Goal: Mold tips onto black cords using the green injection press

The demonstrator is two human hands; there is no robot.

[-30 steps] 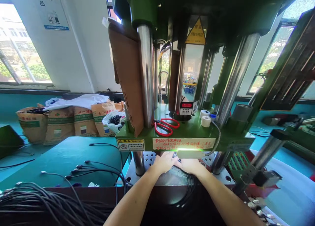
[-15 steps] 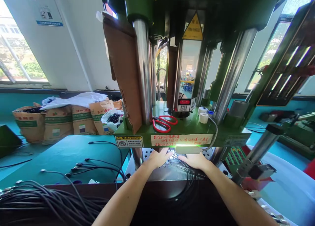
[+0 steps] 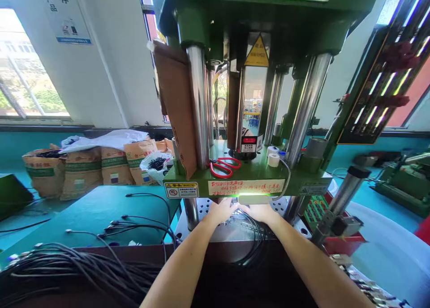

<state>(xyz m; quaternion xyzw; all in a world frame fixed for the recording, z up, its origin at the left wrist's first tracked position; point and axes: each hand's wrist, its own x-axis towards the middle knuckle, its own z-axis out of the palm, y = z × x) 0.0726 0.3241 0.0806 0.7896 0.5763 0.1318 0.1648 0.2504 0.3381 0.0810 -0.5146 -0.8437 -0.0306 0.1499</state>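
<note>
Both my hands reach under the green platen (image 3: 248,187) of a tall press with chrome columns. My left hand (image 3: 222,211) and my right hand (image 3: 259,213) rest side by side on the metal mould plate (image 3: 204,216), fingers bent over black cables (image 3: 253,236) that loop down from the mould towards me. The fingertips are hidden under the platen's lit front edge, so what they pinch cannot be made out.
Red scissors (image 3: 224,165) and two tape rolls (image 3: 273,159) lie on the platen. A big bundle of black cables (image 3: 67,272) lies at lower left, more loose cables (image 3: 141,223) on the green bench. Brown sacks (image 3: 83,169) stand by the window. A red bin (image 3: 346,243) sits right.
My hands have drawn closer together under the platen and the view has tilted up slightly; the cable loop hangs much as before.
</note>
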